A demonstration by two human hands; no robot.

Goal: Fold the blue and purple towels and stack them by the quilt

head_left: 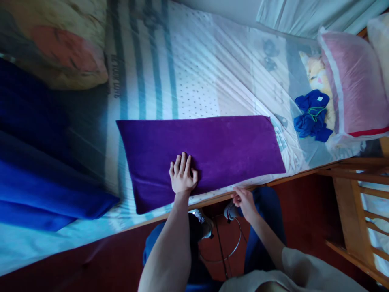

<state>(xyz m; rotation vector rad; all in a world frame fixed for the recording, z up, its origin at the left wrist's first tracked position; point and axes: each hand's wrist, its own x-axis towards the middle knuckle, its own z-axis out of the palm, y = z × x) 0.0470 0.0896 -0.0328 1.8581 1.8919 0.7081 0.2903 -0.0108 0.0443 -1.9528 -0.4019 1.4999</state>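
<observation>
A purple towel (pixel 219 142) lies spread out as a long rectangle along the near side of the bed. There are faint creases at its left end, and its far right corner turns up slightly. My left hand (pixel 183 174) rests palm down on the towel, left of its middle, with the fingers spread. Just off the towel's near edge, by the wooden bed rail, is my right hand (pixel 243 200). Its fingers are loosely bent and a little apart, and nothing shows in them.
Blue fabric (pixel 45 182) lies folded at the left, below a printed pillow (pixel 73 52). At the right are a crumpled blue garment (pixel 313 115), a cat-shaped cushion (pixel 316 69) and a pink pillow (pixel 355 81). A wooden rail (pixel 212 200) edges the patterned sheet (pixel 197 81).
</observation>
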